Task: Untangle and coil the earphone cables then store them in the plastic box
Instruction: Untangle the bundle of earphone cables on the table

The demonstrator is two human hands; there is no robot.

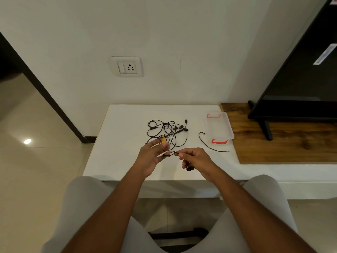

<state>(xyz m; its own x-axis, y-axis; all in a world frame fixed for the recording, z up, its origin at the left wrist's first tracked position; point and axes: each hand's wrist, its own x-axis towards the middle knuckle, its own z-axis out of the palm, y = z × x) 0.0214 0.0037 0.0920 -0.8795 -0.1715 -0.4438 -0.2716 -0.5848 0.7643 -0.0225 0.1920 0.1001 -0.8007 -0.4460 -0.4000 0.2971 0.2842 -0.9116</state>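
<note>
On my feed I see a white table (125, 161) set against a pale wall (173, 33). A white switch-and-socket plate (127, 67) sits on that wall, above the table's far edge and toward its left side. Just beside the table's right side lies a brown wooden board (273, 150), and a black television (300, 79) stands on it, screen dark, with one black foot (267, 131) planted on the wood. A white label (325, 53) is stuck near the top of the screen. On the left, a dark door frame (45, 92) slants down to glossy beige floor tiles (36, 189), where I can see a bright spot of reflected light (27, 141).
</note>
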